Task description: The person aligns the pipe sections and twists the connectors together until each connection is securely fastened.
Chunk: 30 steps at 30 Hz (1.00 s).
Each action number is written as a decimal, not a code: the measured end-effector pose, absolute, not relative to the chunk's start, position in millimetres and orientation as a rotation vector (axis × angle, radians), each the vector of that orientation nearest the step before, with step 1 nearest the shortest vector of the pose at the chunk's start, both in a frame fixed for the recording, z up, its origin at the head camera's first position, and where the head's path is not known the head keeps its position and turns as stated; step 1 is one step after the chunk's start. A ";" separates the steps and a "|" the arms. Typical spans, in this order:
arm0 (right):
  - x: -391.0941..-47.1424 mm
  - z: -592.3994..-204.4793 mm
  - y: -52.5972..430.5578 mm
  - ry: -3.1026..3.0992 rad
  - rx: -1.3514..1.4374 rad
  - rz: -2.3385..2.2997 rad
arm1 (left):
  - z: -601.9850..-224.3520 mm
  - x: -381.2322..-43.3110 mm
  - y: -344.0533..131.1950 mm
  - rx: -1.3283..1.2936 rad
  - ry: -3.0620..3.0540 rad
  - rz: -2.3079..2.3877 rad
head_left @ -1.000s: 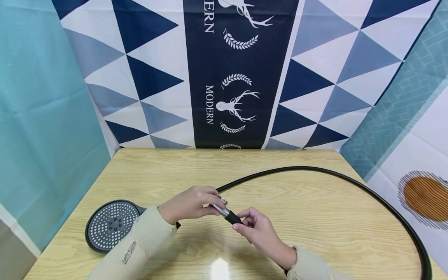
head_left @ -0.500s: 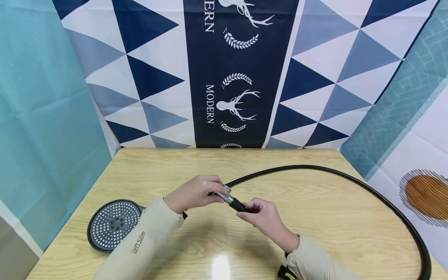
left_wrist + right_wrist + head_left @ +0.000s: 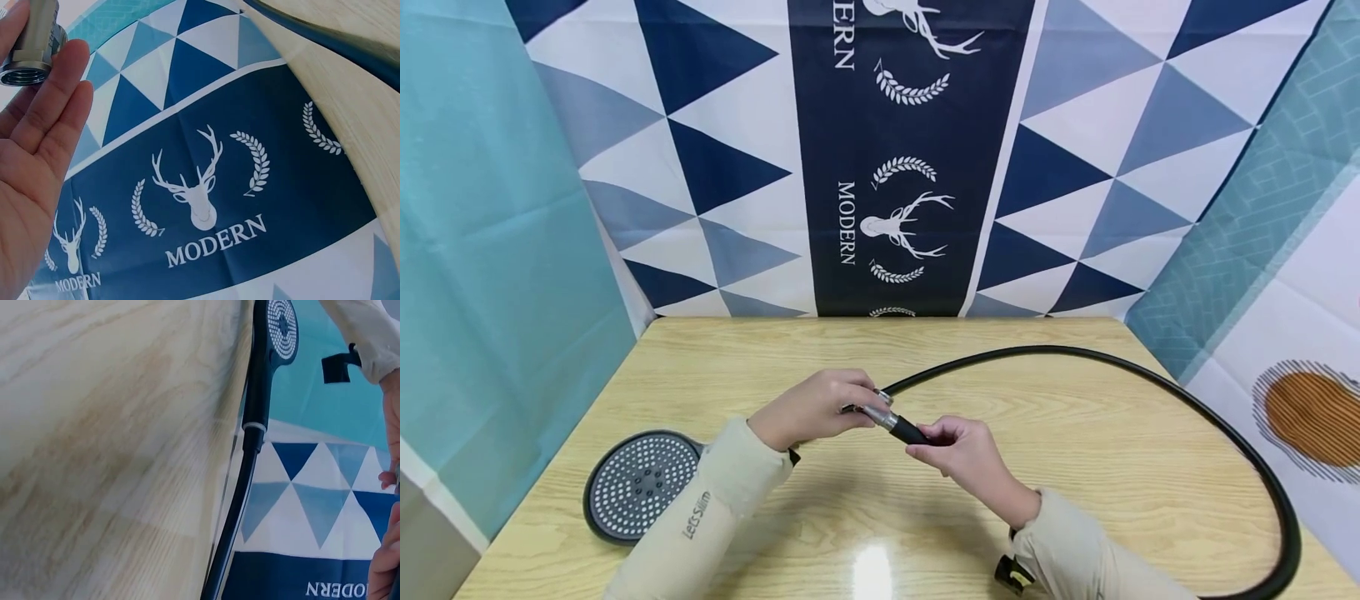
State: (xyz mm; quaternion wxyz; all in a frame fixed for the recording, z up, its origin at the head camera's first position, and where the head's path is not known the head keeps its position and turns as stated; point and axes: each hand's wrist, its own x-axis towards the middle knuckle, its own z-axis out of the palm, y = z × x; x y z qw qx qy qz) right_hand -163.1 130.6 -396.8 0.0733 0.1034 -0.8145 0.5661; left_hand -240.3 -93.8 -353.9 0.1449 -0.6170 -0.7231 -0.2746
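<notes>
My left hand pinches a silvery metal fitting between thumb and fingers. In the left wrist view the fitting shows an open threaded socket facing down beside the fingers. My right hand grips the black end sleeve of a shower hose, thumb and forefinger around it. Sleeve and fitting meet in line between the hands, tilted down to the right. The black hose arcs across the table. A dark shower head lies face up at left, its handle hidden behind my left sleeve.
The wooden table ends at a patterned cloth backdrop. Teal cloth hangs on the left. The hose loops close to the table's right edge. In the right wrist view the hose joins the shower head's handle.
Both hands have moved up and slightly right with the fitting and sleeve. My right fingers have closed further around the sleeve. The hose's right loop has shifted inward at the lower right.
</notes>
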 end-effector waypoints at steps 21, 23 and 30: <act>-161.7 -397.1 117.8 -2.435 0.287 1.775 | -352.7 -236.0 -105.8 -1.721 -2.130 -0.757; -162.3 -397.5 115.4 -2.429 0.276 1.790 | -352.3 -236.6 -107.1 -1.716 -2.123 -0.754; -165.1 -397.7 106.5 -2.402 0.232 1.857 | -350.6 -238.3 -112.7 -1.706 -2.078 -0.758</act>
